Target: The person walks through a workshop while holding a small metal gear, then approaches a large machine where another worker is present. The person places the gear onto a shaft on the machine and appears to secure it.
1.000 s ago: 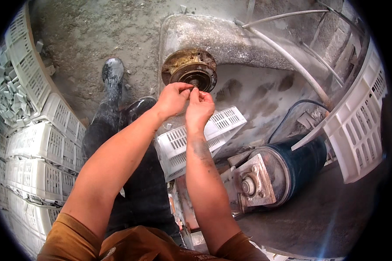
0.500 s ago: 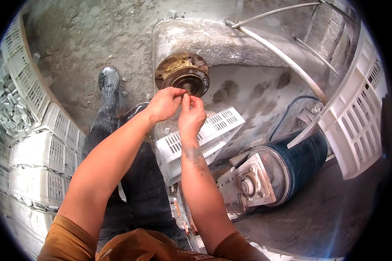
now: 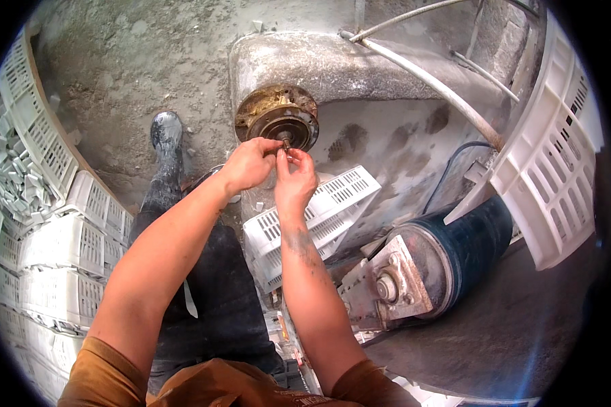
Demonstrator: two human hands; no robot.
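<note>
Little has been changed over the last second: the left hand (image 3: 250, 167) and right hand (image 3: 295, 184) are kept at the shaft (image 3: 286, 140) of the rusty flanged hub (image 3: 268, 105), beside the grey block (image 3: 346, 76), so work there seems unfinished; fingers are bunched closely, but whether anything is gripped cannot be told

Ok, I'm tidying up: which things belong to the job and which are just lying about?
In use:
Rusty metal flange
Its central shaft, with left hand and right hand at it

Apparently lying about:
Stacked white crates
Loose pale pieces
White crate nearest the right hand
Dark blue drum
</note>
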